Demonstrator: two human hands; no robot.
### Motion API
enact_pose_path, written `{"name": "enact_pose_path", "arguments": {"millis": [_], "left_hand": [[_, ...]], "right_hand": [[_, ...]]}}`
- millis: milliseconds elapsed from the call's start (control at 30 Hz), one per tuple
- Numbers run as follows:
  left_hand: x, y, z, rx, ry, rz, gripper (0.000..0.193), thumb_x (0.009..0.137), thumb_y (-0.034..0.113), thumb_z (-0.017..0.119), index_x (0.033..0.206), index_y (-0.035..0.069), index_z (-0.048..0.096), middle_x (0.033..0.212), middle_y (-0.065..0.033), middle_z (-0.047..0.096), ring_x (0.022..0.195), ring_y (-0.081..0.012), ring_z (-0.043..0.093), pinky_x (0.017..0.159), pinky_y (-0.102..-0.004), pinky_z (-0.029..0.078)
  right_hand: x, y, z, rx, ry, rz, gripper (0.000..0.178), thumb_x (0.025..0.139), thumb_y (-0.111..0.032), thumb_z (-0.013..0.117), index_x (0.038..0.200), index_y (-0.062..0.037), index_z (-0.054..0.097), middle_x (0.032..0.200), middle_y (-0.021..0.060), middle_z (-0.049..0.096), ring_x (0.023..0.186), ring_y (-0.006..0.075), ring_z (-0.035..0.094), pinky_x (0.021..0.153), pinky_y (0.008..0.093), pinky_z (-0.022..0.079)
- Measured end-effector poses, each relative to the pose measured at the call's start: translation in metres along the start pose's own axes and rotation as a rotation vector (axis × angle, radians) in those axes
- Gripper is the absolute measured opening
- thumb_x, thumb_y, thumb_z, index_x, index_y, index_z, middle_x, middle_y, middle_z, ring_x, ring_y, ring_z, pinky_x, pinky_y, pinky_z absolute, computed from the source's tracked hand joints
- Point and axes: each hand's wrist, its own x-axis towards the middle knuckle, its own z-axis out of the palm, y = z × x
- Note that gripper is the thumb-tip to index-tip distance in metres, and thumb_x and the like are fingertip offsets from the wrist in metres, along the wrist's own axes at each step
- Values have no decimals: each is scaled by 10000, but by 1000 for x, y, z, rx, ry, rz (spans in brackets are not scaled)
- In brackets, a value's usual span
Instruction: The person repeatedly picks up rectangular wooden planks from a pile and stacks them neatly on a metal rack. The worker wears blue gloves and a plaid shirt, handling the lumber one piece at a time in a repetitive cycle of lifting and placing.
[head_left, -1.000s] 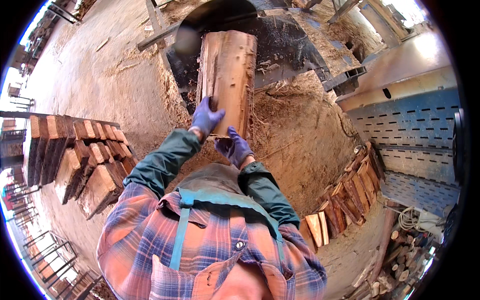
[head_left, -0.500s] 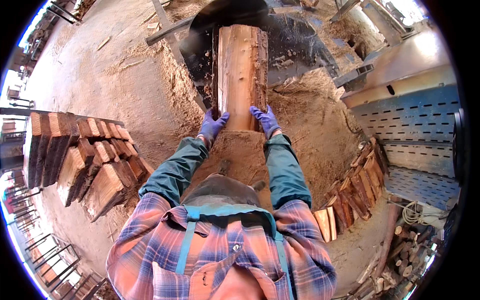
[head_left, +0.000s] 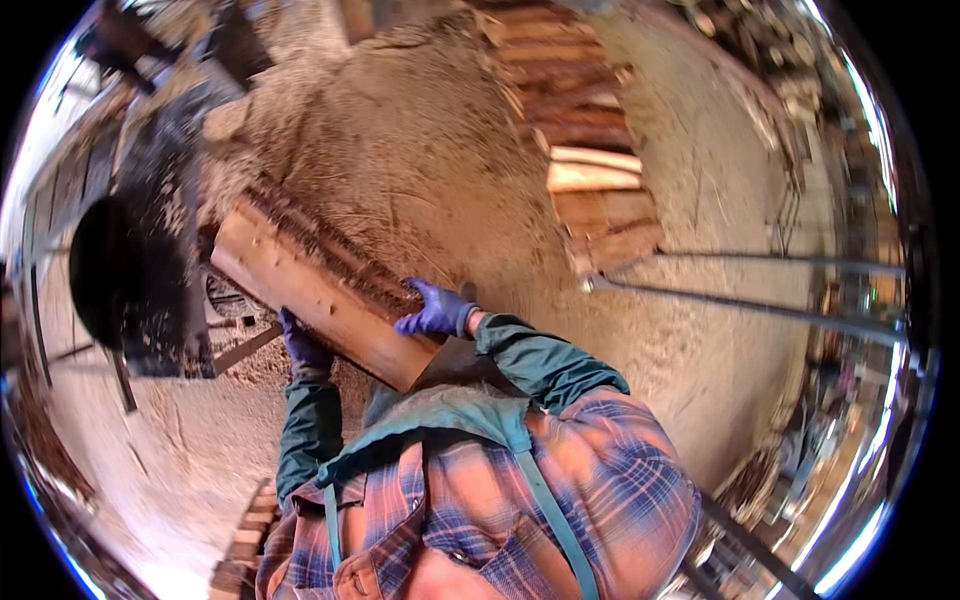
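Observation:
A thick wooden slab [head_left: 320, 300] with rough bark along its edges lies slantwise in front of my body, its near end close to my apron [head_left: 430, 425]. My gloved left hand [head_left: 303, 343] grips its lower left edge, with part of the fingers hidden beneath the wood. On the bark side, my gloved right hand [head_left: 437, 308] clasps the slab nearer its close end, thumb and fingers spread around the edge. Both gloves are purple. The far end of the slab is beside a dark metal machine table [head_left: 160, 230], which carries a round black disc [head_left: 98, 272].
A row of split, barky wood pieces [head_left: 580, 110] lies on the dusty floor ahead to the right. Metal bars [head_left: 760, 290] stick out beyond it. More stacked boards [head_left: 250, 535] stand at my lower left, and logs [head_left: 760, 40] are piled at the far right.
My body and view have turned right, so the machine table now appears at the left. The slab has come off the table, held between both hands and swung toward me.

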Motion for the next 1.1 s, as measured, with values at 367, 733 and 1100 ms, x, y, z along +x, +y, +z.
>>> {"name": "enact_pose_path", "arguments": {"millis": [367, 733, 1100], "left_hand": [[86, -293, 309, 557, -525, -527, 458, 926, 400, 497, 1227, 56, 524, 1169, -82, 583, 1015, -216, 563, 926, -363, 449], [21, -371, 294, 1836, -1468, -640, 337, 922, 329, 511, 1068, 38, 597, 1025, -111, 630, 958, -241, 595, 824, -339, 469], [10, -158, 152, 2104, -412, -572, 498, 794, 432, 619, 1097, 37, 633, 1088, -153, 641, 1010, -272, 604, 889, -340, 452]], "right_hand": [[-188, 201, -130, 1255, 839, 1, 566, 826, -304, 684, 1231, 17, 453, 1020, 139, 629, 905, 192, 611, 788, 286, 506], [-230, 496, -139, -107, 303, 1001, 552, 857, -488, 474, 1188, -59, 576, 1160, 208, 585, 1119, 319, 551, 938, 406, 427], [9, 278, -81, 640, -97, 448, 214, 849, -327, 589, 761, -131, 597, 631, 16, 546, 494, 132, 481, 420, 308, 364]]}}
